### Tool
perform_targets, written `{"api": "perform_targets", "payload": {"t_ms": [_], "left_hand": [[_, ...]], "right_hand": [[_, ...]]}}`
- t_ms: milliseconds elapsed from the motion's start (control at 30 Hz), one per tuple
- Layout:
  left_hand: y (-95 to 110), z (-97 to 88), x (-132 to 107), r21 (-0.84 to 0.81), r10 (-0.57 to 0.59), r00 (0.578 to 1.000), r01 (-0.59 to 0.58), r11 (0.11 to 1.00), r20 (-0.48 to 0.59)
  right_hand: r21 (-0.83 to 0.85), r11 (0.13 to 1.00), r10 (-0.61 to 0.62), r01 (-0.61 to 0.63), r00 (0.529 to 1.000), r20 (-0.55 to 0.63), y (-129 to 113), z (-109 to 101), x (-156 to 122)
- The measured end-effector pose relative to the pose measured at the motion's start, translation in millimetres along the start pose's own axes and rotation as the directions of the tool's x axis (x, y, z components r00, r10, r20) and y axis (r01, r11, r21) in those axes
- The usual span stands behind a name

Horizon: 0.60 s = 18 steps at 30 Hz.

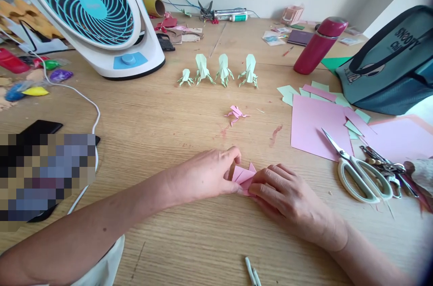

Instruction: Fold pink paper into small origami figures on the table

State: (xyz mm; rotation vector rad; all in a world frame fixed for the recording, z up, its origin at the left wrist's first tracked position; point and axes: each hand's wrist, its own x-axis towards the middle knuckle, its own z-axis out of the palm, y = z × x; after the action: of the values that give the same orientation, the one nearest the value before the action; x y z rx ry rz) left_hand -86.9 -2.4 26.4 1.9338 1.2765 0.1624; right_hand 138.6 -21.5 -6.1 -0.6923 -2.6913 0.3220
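A small folded piece of pink paper (241, 175) lies between my hands at the table's near middle. My left hand (211, 171) is closed at its left edge, the thumb pressed on the paper and the index finger bent above it. From the right, my right hand (280, 189) pinches the same paper, its fingertips covering that side. Just beyond stands a pink origami frog (237, 113). Farther back, several pale green origami insects (223, 69) stand in a row.
A white and blue fan (94, 11) stands back left, its white cable running forward. On the right lie open scissors (355, 168), a pink sheet (318, 123) and green paper scraps. A maroon flask (320, 47) and a teal bag (389, 65) stand behind them.
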Motion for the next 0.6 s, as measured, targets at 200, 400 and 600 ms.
{"api": "perform_targets", "payload": {"t_ms": [200, 400, 600], "left_hand": [[6, 6.1, -10, 0.091, 0.338, 0.936, -0.33, 0.94, -0.097], [-14, 24.8, -19, 0.162, 0.498, 0.861, -0.479, 0.863, -0.101], [-29, 26.3, -21, 0.258, 0.579, 0.809, -0.54, 0.801, -0.102]], "right_hand": [[-0.006, 1.0, 0.0, 0.0, 1.0, -0.005, 1, 3, -2], [-0.016, 1.0, 0.005, -0.005, 1.0, 0.011, 1, 3, -2], [0.013, 1.0, 0.028, -0.028, 1.0, 0.01, -1, 2, 0]]}}
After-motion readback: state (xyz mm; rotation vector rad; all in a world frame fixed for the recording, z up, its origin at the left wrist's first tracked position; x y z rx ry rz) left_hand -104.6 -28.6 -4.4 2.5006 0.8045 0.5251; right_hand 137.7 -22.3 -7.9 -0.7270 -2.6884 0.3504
